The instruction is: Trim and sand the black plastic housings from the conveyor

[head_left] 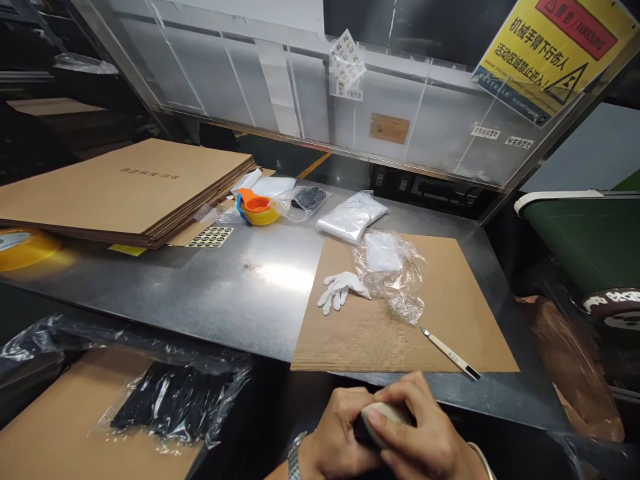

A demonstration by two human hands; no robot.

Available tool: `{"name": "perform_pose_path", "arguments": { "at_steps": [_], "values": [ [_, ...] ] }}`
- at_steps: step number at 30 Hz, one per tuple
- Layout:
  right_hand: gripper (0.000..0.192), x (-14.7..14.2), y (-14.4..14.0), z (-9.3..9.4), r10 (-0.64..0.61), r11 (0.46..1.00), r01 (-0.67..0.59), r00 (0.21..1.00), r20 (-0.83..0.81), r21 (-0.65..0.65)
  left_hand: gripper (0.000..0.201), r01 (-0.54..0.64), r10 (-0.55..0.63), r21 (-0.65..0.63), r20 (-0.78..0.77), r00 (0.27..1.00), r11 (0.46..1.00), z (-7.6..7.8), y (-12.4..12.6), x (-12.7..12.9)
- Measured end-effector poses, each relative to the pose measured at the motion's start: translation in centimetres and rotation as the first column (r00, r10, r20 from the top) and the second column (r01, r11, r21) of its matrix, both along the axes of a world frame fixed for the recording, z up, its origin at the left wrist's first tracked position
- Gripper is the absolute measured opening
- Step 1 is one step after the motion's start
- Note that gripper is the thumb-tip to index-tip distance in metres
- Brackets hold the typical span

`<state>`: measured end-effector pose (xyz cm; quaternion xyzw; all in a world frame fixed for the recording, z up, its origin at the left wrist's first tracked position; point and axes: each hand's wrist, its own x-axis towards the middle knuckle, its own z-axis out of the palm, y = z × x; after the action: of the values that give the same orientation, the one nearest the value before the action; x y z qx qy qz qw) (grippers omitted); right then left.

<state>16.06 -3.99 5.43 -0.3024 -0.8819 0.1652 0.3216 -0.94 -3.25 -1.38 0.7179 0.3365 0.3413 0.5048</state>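
A small rounded object (381, 421), pale on top and dark beneath, sits low in the view, below the near edge of the table (235, 293). Both hands close on it: the left hand (336, 437) wraps it from the left with fingers curled under, and the right hand (425, 433) lies over it from the right, its fingers pressing along the top. What the object is cannot be told; it may be a roll of tape, but most of it is hidden by the fingers. A watch band (296, 457) shows at the left wrist.

Just beyond the grip lies a cardboard sheet (450, 313) on the table. On it, up and right of the grip, rests a white pen-shaped tool (450, 354); farther up lie a white glove (341, 288) and a crumpled clear plastic bag (395, 280), touching each other. Well beyond to the left stands a stack of flat cardboard (125, 190), with an orange tape dispenser (256, 207) beside it. Left of the grip, a carton (60, 427) holds a black item in plastic wrap (175, 400).
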Motion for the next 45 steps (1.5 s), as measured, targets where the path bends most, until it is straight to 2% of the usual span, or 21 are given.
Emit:
{"name": "perform_pose_path", "arguments": {
  "at_steps": [2,6,10,12,16,19,22,25,26,29,30,32,34,36,39,41,42,44,45],
  "values": [
    [0.061,0.0,0.0,0.4,0.015,1.0,-0.014,1.0,-0.022,0.018,0.011,0.008,-0.008,0.015,0.002,1.0,1.0,0.3,0.0,0.0],
    [0.054,0.6,0.0,0.7,-0.005,0.994,0.007,1.0,0.019,-0.109,0.009,-0.008,0.007,-0.026,-0.029,1.0,1.0,1.0,0.2,-0.2],
    [0.057,0.8,0.1,0.7,0.037,0.998,-0.038,0.999,-0.01,-0.053,0.01,0.063,-0.063,-0.019,0.016,0.998,0.998,1.3,0.5,-0.1],
    [0.057,0.9,0.3,0.8,0.058,0.995,-0.058,0.998,0.006,-0.081,0.011,0.071,-0.065,-0.084,0.069,0.995,0.994,1.2,0.5,-0.1],
    [0.045,1.0,0.3,0.1,-0.067,0.982,0.051,0.994,-0.082,-0.184,0.024,-0.003,0.053,-0.247,0.197,0.979,0.969,0.3,0.3,-0.1],
    [0.042,0.1,0.0,-2.5,-0.223,0.955,0.159,0.941,-0.253,-0.25,0.049,-0.092,0.206,-0.323,0.341,0.917,0.942,-0.3,0.1,0.7],
    [0.043,-1.3,-0.5,-5.8,-0.323,0.934,0.227,0.866,-0.382,-0.274,0.055,-0.137,0.416,-0.505,0.495,0.763,0.852,-0.5,0.2,1.8],
    [0.044,-1.9,-1.4,-8.6,-0.342,0.933,0.26,0.857,-0.386,-0.249,0.048,0.006,0.605,-0.723,0.582,0.544,0.691,-0.4,1.1,2.4],
    [0.045,-1.8,-1.8,-9.3,-0.334,0.935,0.259,0.87,-0.363,-0.241,0.046,0.076,0.653,-0.779,0.57,0.499,0.622,-0.4,1.5,2.3],
    [0.044,-0.9,-3.1,-10.8,-0.299,0.944,0.234,0.905,-0.303,-0.231,0.036,0.222,0.743,-0.878,0.477,0.469,0.424,-0.3,2.8,1.7],
    [0.043,-0.4,-3.4,-11.0,-0.278,0.95,0.217,0.916,-0.289,-0.226,0.035,0.247,0.755,-0.891,0.454,0.473,0.381,-0.3,3.2,1.4],
    [0.041,0.6,-3.7,-10.9,-0.258,0.954,0.205,0.933,-0.25,-0.22,0.038,0.287,0.752,-0.899,0.434,0.496,0.33,-0.2,3.6,1.0],
    [0.041,1.6,-3.4,-10.0,-0.3,0.944,0.259,0.931,-0.209,-0.202,0.048,0.328,0.713,-0.89,0.452,0.535,0.318,-0.2,3.5,1.0],
    [0.042,2.1,-2.6,-8.6,-0.391,0.916,0.362,0.901,-0.187,-0.172,0.056,0.348,0.648,-0.875,0.484,0.588,0.338,0.0,3.0,1.2],
    [0.047,1.5,-0.8,-6.1,-0.421,0.907,0.413,0.892,-0.163,-0.081,0.067,0.321,0.485,-0.869,0.48,0.731,0.375,0.1,1.8,1.7],
    [0.051,0.5,0.2,-4.6,-0.349,0.937,0.35,0.93,-0.115,-0.016,0.07,0.289,0.396,-0.866,0.453,0.799,0.408,0.0,1.2,1.9],
    [0.052,0.0,0.5,-4.0,-0.29,0.957,0.291,0.954,-0.082,0.006,0.069,0.277,0.38,-0.857,0.453,0.806,0.434,0.0,1.0,2.0],
    [0.054,-0.8,0.9,-3.2,-0.164,0.986,0.164,0.986,-0.017,0.024,0.059,0.263,0.411,-0.83,0.488,0.77,0.492,-0.3,0.8,2.3],
    [0.055,-1.0,1.0,-3.1,-0.119,0.993,0.118,0.993,0.007,0.022,0.053,0.269,0.429,-0.823,0.505,0.749,0.5,-0.4,0.7,2.4]
  ]
}}
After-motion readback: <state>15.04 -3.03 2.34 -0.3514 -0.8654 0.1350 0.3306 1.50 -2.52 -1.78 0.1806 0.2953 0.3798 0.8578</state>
